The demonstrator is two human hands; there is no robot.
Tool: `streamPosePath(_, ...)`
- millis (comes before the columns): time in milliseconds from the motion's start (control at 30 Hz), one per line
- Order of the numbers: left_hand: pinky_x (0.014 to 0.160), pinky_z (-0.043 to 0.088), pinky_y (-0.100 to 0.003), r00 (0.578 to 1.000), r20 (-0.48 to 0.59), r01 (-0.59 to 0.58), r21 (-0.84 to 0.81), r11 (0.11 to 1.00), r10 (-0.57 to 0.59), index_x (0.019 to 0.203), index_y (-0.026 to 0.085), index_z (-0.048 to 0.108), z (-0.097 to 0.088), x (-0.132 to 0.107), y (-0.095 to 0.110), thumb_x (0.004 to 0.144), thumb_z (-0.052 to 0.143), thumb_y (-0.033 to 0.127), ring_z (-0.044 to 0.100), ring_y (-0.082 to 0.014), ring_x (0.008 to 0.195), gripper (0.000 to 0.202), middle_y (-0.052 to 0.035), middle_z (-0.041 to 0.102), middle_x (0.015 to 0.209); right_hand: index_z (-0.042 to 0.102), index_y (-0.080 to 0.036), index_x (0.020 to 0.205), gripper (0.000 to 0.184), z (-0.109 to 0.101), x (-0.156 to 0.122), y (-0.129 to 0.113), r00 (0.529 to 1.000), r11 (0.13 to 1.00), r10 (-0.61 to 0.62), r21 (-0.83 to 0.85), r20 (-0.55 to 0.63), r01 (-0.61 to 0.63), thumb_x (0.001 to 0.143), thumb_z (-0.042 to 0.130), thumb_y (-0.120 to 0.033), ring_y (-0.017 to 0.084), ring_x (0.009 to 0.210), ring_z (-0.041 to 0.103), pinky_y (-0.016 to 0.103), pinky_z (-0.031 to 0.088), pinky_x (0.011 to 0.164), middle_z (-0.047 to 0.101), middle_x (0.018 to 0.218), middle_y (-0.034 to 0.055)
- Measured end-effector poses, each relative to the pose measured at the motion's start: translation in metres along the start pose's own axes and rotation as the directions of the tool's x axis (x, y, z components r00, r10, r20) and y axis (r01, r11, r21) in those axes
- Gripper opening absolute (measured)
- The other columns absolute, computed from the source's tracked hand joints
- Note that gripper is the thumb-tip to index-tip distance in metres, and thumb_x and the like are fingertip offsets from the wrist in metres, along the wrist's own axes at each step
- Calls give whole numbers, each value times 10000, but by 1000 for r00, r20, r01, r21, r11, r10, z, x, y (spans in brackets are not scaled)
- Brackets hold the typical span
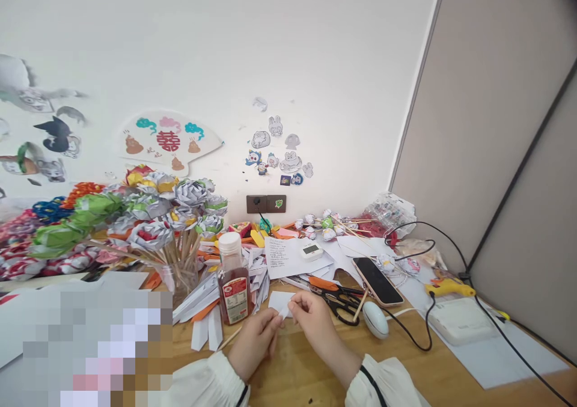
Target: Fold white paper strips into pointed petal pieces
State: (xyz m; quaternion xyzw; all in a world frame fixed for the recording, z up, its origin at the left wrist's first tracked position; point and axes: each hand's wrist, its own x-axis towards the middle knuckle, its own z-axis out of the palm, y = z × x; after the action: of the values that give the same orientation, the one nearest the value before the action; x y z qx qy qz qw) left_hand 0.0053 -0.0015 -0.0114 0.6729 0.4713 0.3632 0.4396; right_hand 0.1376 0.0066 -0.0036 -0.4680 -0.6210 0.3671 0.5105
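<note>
Just above the wooden table, my left hand (258, 338) and my right hand (315, 321) meet at their fingertips. Both are closed in a pinch on a small white piece of paper (280, 301), whose lower corner sits between the fingers. Whether it is one sheet or several layers cannot be made out. A bottle of dark red liquid (235, 302) with a white cap stands upright beside my left hand. Right of my right hand lie black-handled scissors (339, 306), a thin wooden stick (360, 305) and a pale egg-shaped object (375, 320).
Paper flowers on sticks (192, 192) fill a container at the left. Folded paper strips (208, 329) lie near the bottle. Behind are a written sheet (280, 264) and a white timer (311, 250). A phone (377, 282), a yellow glue gun (449, 287) and cables lie at the right.
</note>
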Motion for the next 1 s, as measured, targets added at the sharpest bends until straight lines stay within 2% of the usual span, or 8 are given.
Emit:
streamPosePath(100,322,200,-166,1000,-17,-5,-22,1000,5,606,190,435,-2,0,-1,740,379,441,277,-60,272,290,111,358,310,480,-157,568,135,-2,2,0,1000,1000,-16,9,-17,16,690,458,-213,100,479,417,205,326,479,444,494,-38)
streamPosePath(233,253,105,-158,991,86,116,-103,988,-107,624,184,435,-2,0,-3,694,404,498,234,-35,196,323,102,430,304,486,-158,589,134,-8,5,2,997,1000,-9,-10,-78,8,697,450,-228,99,471,414,201,318,465,441,488,-39)
streamPosePath(300,238,92,-151,987,103,132,-112,985,-120,623,179,438,-1,1,-5,681,408,513,243,-32,179,339,102,428,284,491,-157,593,140,-11,8,4,996,1000,3,-12,-84,-4,695,451,-244,102,465,420,201,319,459,443,478,-39)
streamPosePath(467,245,241,-138,976,166,181,-238,954,-144,703,150,469,-1,5,-6,648,443,524,405,-42,219,379,35,589,448,464,-167,555,169,-16,11,5,990,1000,17,-13,-139,-19,681,460,-280,100,447,396,196,306,430,423,466,-44)
streamPosePath(600,244,265,-140,970,186,205,-299,932,-154,714,143,471,-2,6,-6,634,481,520,452,-60,228,386,32,591,433,471,-166,551,175,-17,12,7,988,999,21,-22,-150,-24,676,461,-289,97,433,377,196,296,418,418,458,-44)
streamPosePath(767,372,413,-174,962,209,255,-446,858,-178,716,133,489,-2,6,-7,583,578,492,597,-103,396,393,-14,652,615,501,-158,550,179,-18,14,10,986,1000,4,-6,-169,-5,667,476,-292,107,449,404,205,310,437,430,456,-37)
streamPosePath(867,397,431,-197,957,223,271,-473,838,-184,741,136,488,-2,6,-10,593,580,492,606,-123,413,396,-2,638,548,503,-161,553,177,-20,16,12,984,999,37,41,-176,-31,662,488,-299,98,411,377,204,287,413,417,429,-47)
streamPosePath(1000,433,446,-200,963,198,259,-510,820,-181,704,132,483,-4,7,-12,558,607,503,623,-130,473,417,-23,650,572,508,-161,558,195,-30,20,16,969,991,73,129,-237,-43,656,494,-329,103,407,379,208,281,410,417,415,-45)
